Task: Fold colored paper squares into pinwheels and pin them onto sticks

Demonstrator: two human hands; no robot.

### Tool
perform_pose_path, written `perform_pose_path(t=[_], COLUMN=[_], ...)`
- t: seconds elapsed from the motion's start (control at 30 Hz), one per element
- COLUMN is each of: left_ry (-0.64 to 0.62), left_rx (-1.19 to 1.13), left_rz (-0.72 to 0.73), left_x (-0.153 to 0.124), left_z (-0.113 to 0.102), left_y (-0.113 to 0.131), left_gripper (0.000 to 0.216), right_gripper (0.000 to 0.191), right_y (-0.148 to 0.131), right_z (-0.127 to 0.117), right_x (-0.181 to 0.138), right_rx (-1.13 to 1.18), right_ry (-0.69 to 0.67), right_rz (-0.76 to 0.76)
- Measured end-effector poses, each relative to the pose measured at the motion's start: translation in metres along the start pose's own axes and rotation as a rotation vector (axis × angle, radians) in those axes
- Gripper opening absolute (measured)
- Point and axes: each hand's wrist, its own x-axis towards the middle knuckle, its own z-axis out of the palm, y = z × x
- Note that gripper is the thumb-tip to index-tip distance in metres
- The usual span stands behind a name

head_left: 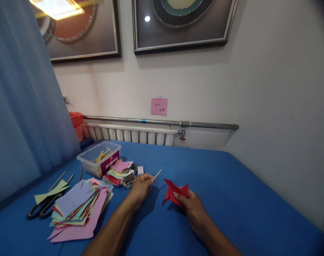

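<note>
I have the left hand (142, 186) pinched closed on a thin, pale wooden stick (158, 174), free end jutting ahead. Right hand (193, 206) grips a red, pointed, folded-paper pinwheel (170, 192), right of that pinch. Probably light, easily creased; I'd hold near centre, sparing points.

Red pointed folded-paper shape (169, 192): matt, crisp-creased. Thin pale stick (158, 174): wood-like, plain. Stack of pastel cut sheets (76, 199): matt paper, ragged-edged. Clear rectangular box (88, 156): thin see-through plastic, faintly shiny; purple printed label (110, 162) on side. Black looped scissor handles (44, 209): plastic-looking. Blue tabletop (231, 199): smooth, matt; material unclear. Blue hanging curtain (17, 89): soft cloth, matt. Long grey pipe (212, 126): metal, dull. Dark-framed picture (178, 37): glossy, reflecting light.
</note>
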Motion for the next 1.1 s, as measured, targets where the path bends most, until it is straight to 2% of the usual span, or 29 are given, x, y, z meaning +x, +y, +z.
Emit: perform_pose_path(t=[0.17,0.3,0.43,0.67,1.1], left_ry=[-0.128,-0.195,-0.256,-0.274,-0.272], left_rx=[0.024,0.154,0.266,0.264,0.28], left_rz=[0.002,0.068,0.073,0.094,0.101], left_x=[0.001,0.001,-0.006,-0.014,-0.012], left_z=[-0.001,0.002,0.006,0.009,0.009], left_y=[-0.006,-0.013,-0.012,-0.004,-0.007], left_gripper=[0.03,0.02,0.015,0.017,0.019], right_gripper=[0.03,0.034,0.032,0.031,0.03], right_y=[-0.004,-0.003,-0.001,0.003,0.007], right_z=[0.003,0.003,0.002,0.001,0.0], right_x=[-0.003,-0.001,0.001,0.002,0.005], right_rx=[0.012,0.02,0.003,-0.01,-0.063], right_ry=[0.006,0.011,0.023,0.047,0.058], right_rz=[0.008,0.018,-0.005,-0.023,-0.053])
